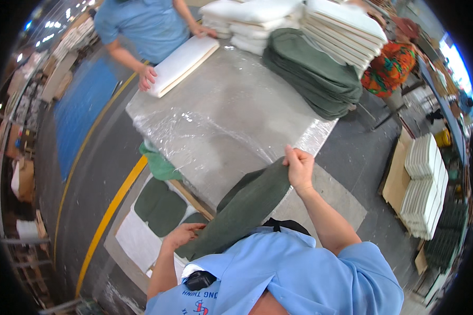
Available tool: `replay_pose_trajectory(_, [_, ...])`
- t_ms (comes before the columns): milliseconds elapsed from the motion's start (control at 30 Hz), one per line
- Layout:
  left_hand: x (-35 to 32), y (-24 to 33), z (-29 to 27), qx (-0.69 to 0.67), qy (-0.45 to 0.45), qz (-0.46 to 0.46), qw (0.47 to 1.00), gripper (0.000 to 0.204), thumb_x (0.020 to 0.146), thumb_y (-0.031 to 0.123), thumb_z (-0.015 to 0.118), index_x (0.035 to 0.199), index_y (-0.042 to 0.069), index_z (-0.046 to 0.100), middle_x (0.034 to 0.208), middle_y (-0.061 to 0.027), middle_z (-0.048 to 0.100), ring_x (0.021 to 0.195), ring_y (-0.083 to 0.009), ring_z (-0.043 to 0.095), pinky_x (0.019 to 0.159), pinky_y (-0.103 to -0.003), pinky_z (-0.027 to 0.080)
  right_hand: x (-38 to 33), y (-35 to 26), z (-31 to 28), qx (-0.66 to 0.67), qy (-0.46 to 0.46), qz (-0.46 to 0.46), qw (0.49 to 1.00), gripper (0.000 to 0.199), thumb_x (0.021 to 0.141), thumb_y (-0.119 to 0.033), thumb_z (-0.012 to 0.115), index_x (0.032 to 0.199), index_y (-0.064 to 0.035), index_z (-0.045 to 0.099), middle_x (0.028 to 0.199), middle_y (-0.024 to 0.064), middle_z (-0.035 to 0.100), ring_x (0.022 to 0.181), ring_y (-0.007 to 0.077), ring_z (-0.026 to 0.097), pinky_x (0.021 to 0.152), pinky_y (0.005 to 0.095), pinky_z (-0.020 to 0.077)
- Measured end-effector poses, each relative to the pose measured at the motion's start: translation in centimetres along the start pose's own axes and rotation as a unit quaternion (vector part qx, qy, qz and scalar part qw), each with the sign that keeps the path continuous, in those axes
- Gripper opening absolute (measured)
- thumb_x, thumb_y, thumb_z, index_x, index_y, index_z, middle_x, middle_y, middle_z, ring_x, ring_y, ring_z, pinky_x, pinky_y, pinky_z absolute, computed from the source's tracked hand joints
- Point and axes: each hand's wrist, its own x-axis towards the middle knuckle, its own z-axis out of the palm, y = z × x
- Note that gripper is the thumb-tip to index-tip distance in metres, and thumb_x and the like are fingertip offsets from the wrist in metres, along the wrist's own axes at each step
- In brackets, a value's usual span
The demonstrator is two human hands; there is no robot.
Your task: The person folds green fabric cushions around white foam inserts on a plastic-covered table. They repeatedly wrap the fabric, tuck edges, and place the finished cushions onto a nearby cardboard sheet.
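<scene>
A dark green fabric cover [247,212] stretches on a slant between my two hands, in front of my body and over the near edge of the table. My right hand [299,167] is closed on its upper right end. The lower left end is pinched by my left hand [184,234], whose fingertips are partly hidden by the cloth. Beyond, a pile of folded dark green covers [315,73] lies on the plastic-wrapped table [220,115]. Below the table's left side, flat green pieces [160,205] rest on a white sheet.
Across the table a co-worker [142,31] in blue holds a white cushion pad [184,65]. Stacks of white pads [341,31] stand at the back, and more pads [424,178] sit on cardboard at the right. A green cloth [162,165] hangs off the table's left corner.
</scene>
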Motion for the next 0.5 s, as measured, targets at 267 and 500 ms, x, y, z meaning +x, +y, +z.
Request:
replay_pose_trajectory(267, [14.0, 13.3, 3.8, 0.206, 0.133, 0.291, 0.925, 0.042, 0.106, 0.027, 0.062, 0.139, 0.001, 0.065, 0.12, -0.0149, 0.076, 0.105, -0.02, 0.071, 0.095, -0.036, 0.055, -4.2, -3.4, 1.2, -0.014, 0.022, -0.14, 0.99, 0.045, 0.097, -0.02, 0.075, 0.061, 0.0, 0.058, 0.058, 0.012, 0.058, 0.052, 0.0219, 0.052, 0.054, 0.038, 0.0386])
replay_pose_trajectory(500, [18.3, 19.4, 9.3, 0.255, -0.076, 0.314, 0.911, 0.05, 0.105, 0.046, 0.06, 0.137, 0.008, 0.069, 0.128, -0.0206, 0.074, 0.117, -0.0347, 0.07, 0.102, -0.044, 0.052, -5.5, -5.4, -0.9, 0.015, 0.127, -0.134, 0.983, 0.045, 0.096, -0.02, 0.076, 0.061, -0.0009, 0.056, 0.057, 0.0162, 0.053, 0.052, 0.0302, 0.049, 0.059, 0.0438, 0.0408])
